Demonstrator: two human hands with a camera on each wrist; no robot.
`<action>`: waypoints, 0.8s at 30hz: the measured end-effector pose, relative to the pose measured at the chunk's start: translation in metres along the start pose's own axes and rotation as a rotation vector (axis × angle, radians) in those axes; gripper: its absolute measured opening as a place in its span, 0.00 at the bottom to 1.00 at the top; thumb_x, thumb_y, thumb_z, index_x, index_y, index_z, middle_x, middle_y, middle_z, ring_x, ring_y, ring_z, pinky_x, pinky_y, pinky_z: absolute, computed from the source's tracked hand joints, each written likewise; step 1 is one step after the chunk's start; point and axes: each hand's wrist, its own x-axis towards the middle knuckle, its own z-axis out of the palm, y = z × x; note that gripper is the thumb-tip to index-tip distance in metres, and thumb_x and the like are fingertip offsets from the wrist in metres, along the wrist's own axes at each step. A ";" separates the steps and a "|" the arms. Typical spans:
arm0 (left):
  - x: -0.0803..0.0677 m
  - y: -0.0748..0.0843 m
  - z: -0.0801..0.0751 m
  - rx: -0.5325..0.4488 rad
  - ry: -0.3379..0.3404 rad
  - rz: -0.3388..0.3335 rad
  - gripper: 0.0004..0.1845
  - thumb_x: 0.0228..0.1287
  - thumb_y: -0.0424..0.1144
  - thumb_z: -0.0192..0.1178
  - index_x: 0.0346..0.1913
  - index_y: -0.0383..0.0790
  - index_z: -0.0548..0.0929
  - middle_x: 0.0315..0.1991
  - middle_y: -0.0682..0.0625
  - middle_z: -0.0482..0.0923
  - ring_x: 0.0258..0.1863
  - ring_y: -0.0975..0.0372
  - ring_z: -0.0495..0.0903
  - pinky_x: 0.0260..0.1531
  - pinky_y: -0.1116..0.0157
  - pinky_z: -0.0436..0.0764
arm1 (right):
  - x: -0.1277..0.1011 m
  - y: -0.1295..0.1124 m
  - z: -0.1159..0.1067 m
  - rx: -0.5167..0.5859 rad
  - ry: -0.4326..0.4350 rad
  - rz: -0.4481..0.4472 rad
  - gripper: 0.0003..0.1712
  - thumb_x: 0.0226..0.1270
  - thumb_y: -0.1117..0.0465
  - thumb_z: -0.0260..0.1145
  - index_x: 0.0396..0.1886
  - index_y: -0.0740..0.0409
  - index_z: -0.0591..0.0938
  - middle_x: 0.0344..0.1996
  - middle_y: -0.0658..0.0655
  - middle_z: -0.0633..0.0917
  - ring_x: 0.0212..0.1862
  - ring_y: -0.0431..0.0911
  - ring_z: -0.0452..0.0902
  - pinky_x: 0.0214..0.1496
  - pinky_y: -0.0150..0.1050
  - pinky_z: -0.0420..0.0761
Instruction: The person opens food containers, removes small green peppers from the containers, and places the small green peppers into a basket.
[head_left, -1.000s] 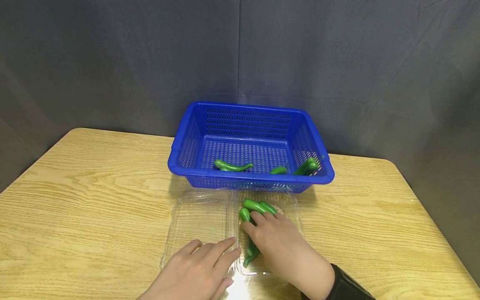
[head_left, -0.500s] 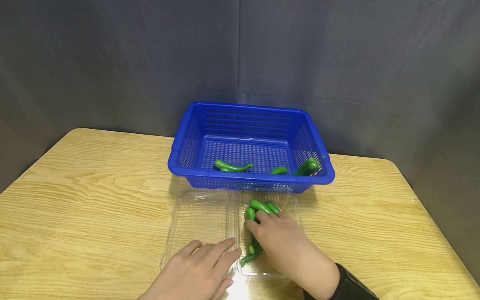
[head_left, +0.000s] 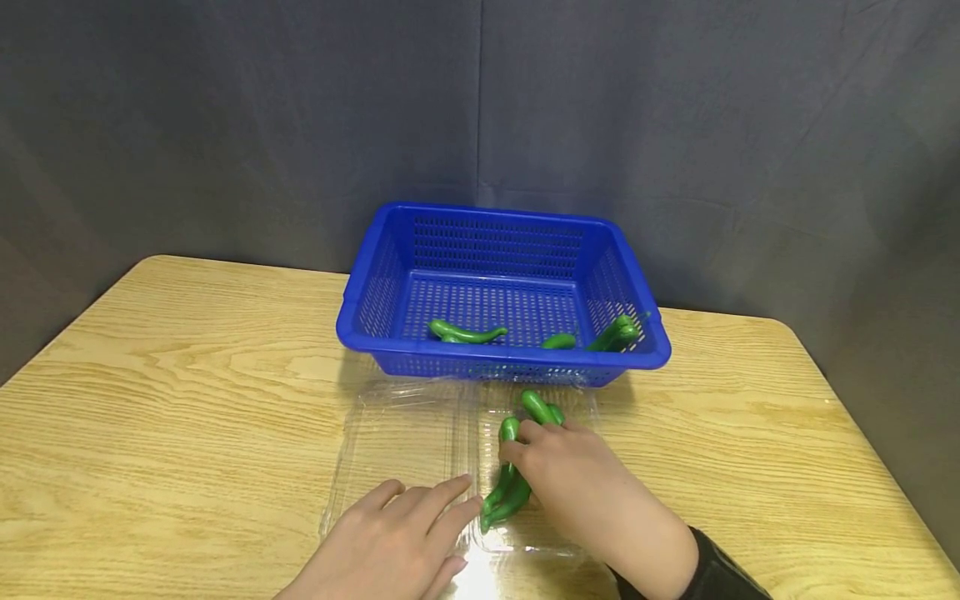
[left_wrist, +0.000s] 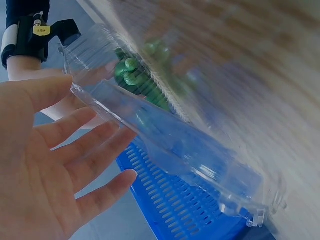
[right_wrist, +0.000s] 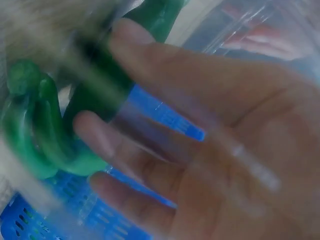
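A clear plastic clamshell box lies opened flat on the table, its two halves side by side. In the right half are several green chili peppers, with their thick ends pointing away. My right hand reaches in over them; its thumb and fingers pinch a green chili pepper, seen in the right wrist view, and it covers part of the others. Spread and fairly straight, the fingers of my left hand rest at the middle fold and left half of the box.
Just behind the box stands a blue plastic basket. Along its near side lie a curved green chili pepper and several more, partly hidden by the rim. The wooden table ends at a grey curtain.
My right hand has shifted slightly right, and the peppers under it have turned and moved right, now lying closer together lengthwise. My left hand and the basket stay put.
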 end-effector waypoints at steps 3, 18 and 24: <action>0.000 0.000 0.000 -0.010 -0.007 -0.002 0.24 0.57 0.52 0.63 0.53 0.42 0.82 0.51 0.48 0.83 0.38 0.61 0.84 0.33 0.63 0.82 | -0.001 0.002 -0.001 0.023 0.006 -0.005 0.17 0.44 0.63 0.81 0.36 0.49 0.86 0.35 0.48 0.83 0.41 0.43 0.81 0.40 0.43 0.81; 0.000 0.000 -0.001 -0.015 0.001 -0.004 0.24 0.57 0.52 0.63 0.52 0.41 0.81 0.51 0.48 0.83 0.38 0.61 0.84 0.33 0.64 0.81 | -0.003 0.009 -0.005 0.070 0.021 -0.019 0.13 0.44 0.57 0.79 0.31 0.46 0.84 0.34 0.45 0.83 0.39 0.42 0.81 0.36 0.40 0.78; 0.000 0.000 -0.001 -0.027 -0.007 -0.006 0.25 0.54 0.52 0.65 0.51 0.41 0.82 0.50 0.48 0.83 0.38 0.61 0.84 0.32 0.65 0.81 | -0.005 0.014 -0.014 0.060 0.075 -0.037 0.13 0.46 0.56 0.78 0.32 0.46 0.83 0.33 0.44 0.82 0.40 0.43 0.81 0.41 0.43 0.80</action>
